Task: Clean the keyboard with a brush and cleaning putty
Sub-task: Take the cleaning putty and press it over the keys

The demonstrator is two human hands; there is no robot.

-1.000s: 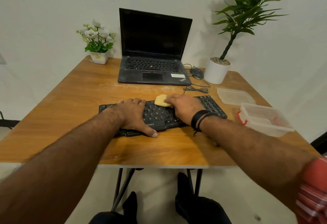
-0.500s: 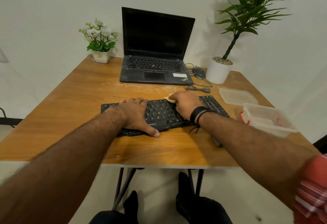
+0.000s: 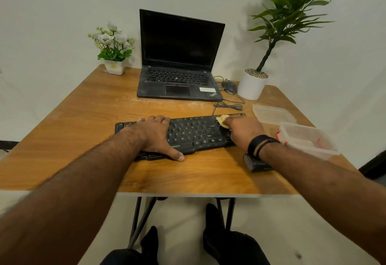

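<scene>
A black keyboard (image 3: 192, 133) lies across the middle of the wooden table (image 3: 83, 118). My left hand (image 3: 155, 133) rests flat on its left part, thumb along the front edge. Over the keyboard's right part, my right hand (image 3: 243, 131) holds a lump of yellow cleaning putty (image 3: 221, 119) down on the keys; only the putty's left end shows past the fingers. A dark blocky object (image 3: 255, 163), perhaps the brush, lies on the table under my right wrist, mostly hidden.
An open laptop (image 3: 179, 55) stands behind the keyboard, with a wired mouse (image 3: 229, 86) and a potted plant (image 3: 251, 86) to its right. A small flower pot (image 3: 114, 68) is at the back left. A clear container (image 3: 307, 139) and its lid (image 3: 273, 114) sit at the right edge.
My right hand has slid the putty from the keyboard's middle to its right end. My left hand has stayed on the left part.
</scene>
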